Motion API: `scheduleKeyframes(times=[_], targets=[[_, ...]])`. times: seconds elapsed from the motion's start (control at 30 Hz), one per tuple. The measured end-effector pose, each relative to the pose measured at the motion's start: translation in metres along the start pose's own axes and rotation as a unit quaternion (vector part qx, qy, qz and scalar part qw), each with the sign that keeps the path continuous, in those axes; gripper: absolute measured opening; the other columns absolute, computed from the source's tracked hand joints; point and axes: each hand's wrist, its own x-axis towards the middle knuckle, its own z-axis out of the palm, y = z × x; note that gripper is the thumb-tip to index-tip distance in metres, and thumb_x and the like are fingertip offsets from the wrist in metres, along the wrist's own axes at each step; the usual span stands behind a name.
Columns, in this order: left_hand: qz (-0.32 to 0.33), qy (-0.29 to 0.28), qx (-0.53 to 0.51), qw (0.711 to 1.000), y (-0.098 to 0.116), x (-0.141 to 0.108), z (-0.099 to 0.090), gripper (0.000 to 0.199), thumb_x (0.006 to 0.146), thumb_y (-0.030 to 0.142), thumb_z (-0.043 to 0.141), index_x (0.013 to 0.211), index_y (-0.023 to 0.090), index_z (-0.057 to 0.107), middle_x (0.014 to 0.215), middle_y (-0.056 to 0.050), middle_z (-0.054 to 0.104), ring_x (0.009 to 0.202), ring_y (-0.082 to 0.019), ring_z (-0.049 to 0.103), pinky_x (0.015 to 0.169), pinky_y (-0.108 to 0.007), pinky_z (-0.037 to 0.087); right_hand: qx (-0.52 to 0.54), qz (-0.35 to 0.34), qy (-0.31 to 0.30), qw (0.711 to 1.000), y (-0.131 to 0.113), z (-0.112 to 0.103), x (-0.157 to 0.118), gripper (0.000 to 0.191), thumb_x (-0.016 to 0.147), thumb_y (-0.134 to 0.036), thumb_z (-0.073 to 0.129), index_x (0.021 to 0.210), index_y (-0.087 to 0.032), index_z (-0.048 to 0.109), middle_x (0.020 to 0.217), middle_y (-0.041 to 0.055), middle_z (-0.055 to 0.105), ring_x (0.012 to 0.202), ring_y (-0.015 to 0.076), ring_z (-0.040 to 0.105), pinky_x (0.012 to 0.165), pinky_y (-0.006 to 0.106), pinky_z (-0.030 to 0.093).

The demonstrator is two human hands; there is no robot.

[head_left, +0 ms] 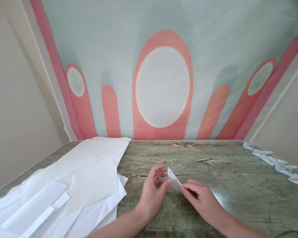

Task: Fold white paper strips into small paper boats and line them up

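Observation:
A small folded piece of white paper (173, 180) is held up just above the table, its upper tip leaning to the left. My right hand (201, 196) pinches its lower right corner between thumb and fingers. To the left of the paper is my left hand (154, 188), with fingers curved and thumb apart from them. That thumb tip comes close to the paper's left side; whether it touches cannot be made out. Nothing shows in the left hand's grasp.
White paper sheets (94, 185), some folded, lie in a loose heap on the left of the wood-patterned table (225, 165). Several folded paper pieces (284, 168) line the right edge. A wall with a coral and pale green printed hanging (119, 59) stands behind.

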Motion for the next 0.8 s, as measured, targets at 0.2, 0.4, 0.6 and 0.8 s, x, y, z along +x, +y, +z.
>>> scheduleKeyframes(times=[0.2,0.4,0.6,0.8], targets=[[0.011,-0.005,0.118,0.993,0.001,-0.018,0.009,0.052,0.077,0.018,0.06,0.125,0.023,0.042,0.131,-0.006,0.046,0.123,-0.022,0.04,0.105,-0.04,0.027,-0.05,-0.014,0.015,0.999,0.002,0.007,0.0,0.025,0.09,-0.031,0.045,0.072,-0.02,0.059,0.065,0.0004,0.055,0.065,0.0157,0.051,0.061,0.027,0.035],[0.026,-0.023,0.089,0.995,0.002,-0.018,0.013,0.046,0.075,0.014,0.06,0.118,0.022,0.046,0.122,-0.004,0.053,0.115,-0.019,0.048,0.102,-0.035,0.034,-0.116,-0.064,0.046,0.99,0.002,0.015,-0.003,0.01,0.086,-0.023,0.05,0.081,-0.02,0.058,0.065,-0.0007,0.056,0.062,0.0164,0.05,0.061,0.028,0.034],[0.046,-0.017,0.095,0.994,0.008,-0.017,0.016,0.033,0.076,0.014,0.061,0.107,0.02,0.052,0.107,-0.002,0.059,0.103,-0.017,0.054,0.095,-0.032,0.04,-0.136,-0.111,0.069,0.982,-0.004,0.023,-0.005,0.007,0.084,-0.015,0.05,0.079,-0.02,0.052,0.067,-0.0001,0.055,0.065,0.0169,0.051,0.062,0.027,0.034],[0.049,-0.018,0.093,0.994,0.015,-0.018,0.016,0.027,0.078,0.015,0.061,0.104,0.02,0.054,0.106,-0.002,0.06,0.102,-0.017,0.055,0.095,-0.032,0.041,-0.151,-0.138,0.095,0.974,-0.002,0.027,-0.006,0.006,0.084,-0.015,0.048,0.083,-0.02,0.049,0.067,0.0001,0.056,0.063,0.0165,0.051,0.061,0.027,0.034]])
